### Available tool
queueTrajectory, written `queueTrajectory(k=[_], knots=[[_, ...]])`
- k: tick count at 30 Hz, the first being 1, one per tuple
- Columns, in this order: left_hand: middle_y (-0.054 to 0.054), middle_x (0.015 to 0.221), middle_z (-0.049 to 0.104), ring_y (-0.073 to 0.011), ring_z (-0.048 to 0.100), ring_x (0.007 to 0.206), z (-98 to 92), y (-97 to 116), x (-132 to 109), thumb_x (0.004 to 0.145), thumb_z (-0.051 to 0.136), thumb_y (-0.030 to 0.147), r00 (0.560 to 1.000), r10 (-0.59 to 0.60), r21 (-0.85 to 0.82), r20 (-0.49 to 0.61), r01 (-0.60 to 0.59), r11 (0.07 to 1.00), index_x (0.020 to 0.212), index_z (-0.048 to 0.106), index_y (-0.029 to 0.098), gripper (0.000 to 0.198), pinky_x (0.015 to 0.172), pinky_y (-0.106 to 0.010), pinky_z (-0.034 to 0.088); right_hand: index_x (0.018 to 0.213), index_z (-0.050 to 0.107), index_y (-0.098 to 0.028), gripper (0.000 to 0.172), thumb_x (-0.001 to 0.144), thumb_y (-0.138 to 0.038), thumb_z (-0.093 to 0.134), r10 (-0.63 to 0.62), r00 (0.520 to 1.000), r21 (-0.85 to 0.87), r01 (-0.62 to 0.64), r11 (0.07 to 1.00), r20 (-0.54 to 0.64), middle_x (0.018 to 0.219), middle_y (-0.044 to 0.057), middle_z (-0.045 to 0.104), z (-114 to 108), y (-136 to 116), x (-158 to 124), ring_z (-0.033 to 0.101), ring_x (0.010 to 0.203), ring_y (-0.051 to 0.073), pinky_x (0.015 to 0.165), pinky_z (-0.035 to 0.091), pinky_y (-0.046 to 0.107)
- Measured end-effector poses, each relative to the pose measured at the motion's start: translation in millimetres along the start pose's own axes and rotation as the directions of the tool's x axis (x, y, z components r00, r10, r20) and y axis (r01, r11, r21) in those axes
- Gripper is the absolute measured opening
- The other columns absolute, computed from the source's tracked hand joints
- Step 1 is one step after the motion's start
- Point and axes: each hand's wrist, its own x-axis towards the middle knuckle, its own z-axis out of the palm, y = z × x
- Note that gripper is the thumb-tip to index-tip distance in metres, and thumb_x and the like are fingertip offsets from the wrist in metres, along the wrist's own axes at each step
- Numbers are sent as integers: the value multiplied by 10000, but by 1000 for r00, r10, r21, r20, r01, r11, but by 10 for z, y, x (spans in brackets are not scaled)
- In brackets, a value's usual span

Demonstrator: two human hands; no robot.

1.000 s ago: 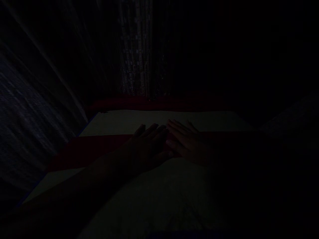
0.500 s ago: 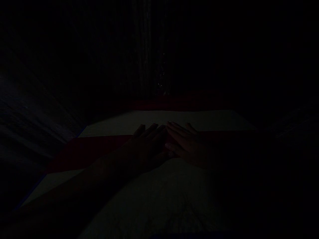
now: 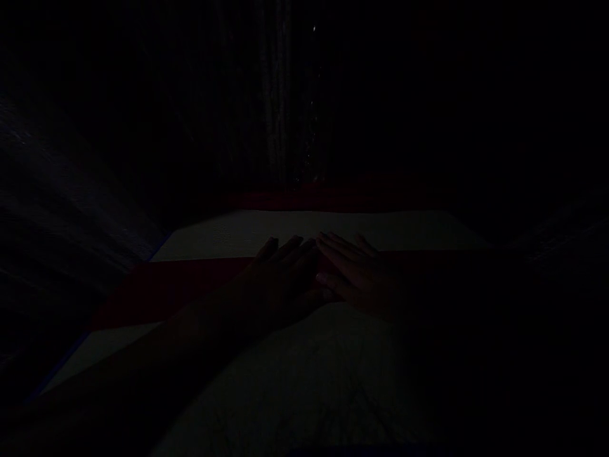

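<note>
The scene is very dark. My left hand (image 3: 280, 276) lies flat, fingers stretched out, on a red band (image 3: 166, 289) that crosses a pale cloth (image 3: 295, 374) spread in front of me. My right hand (image 3: 354, 273) lies flat beside it on the same red band, fingers out and close together, its fingertips touching those of the left hand. Neither hand holds anything that I can see.
A second red strip (image 3: 333, 197) runs along the far edge of the pale cloth. Behind it hangs a dark curtain-like surface with faint glints (image 3: 280, 127). A thin blue edge (image 3: 57, 374) borders the cloth on the left. The right side is lost in darkness.
Both hands have stayed in place. The picture has grown darker, and the bright patterned fabric at the left and back has faded from sight.
</note>
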Motion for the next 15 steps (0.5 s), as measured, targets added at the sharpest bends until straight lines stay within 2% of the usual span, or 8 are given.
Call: queueTrajectory(k=[5, 11, 15], knots=[[-70, 1698, 128, -290, 95, 1587, -12, 6, 0, 1027, 242, 744, 1000, -11, -18, 3, 11, 1000, 1657, 162, 167, 859, 1274, -575, 75, 1588, 351, -170, 742, 1043, -655, 217, 15, 1000, 22, -15, 1000, 16, 1664, 30, 279, 7, -6, -1, 241, 1556, 204, 1294, 137, 536], [-75, 1701, 96, -303, 89, 1586, -23, 16, -7, 1017, 229, 762, 1000, -8, -30, 8, 8, 1000, 1658, 156, 160, 882, 1271, -583, 79, 1597, 339, -183, 708, 1049, -622, 248, -8, 999, 41, 10, 999, -40, 1657, 51, 302, -38, -2, 10, 266, 1547, 205, 1302, 108, 505], [-80, 1697, 131, -297, 96, 1586, -3, 9, -8, 1024, 230, 752, 1000, 0, -24, -5, 0, 1000, 1657, 157, 155, 873, 1273, -578, 69, 1597, 341, -191, 696, 1049, -612, 251, -22, 1000, 21, 21, 1000, 8, 1660, 48, 291, -29, 13, 5, 260, 1550, 221, 1291, 136, 543]])
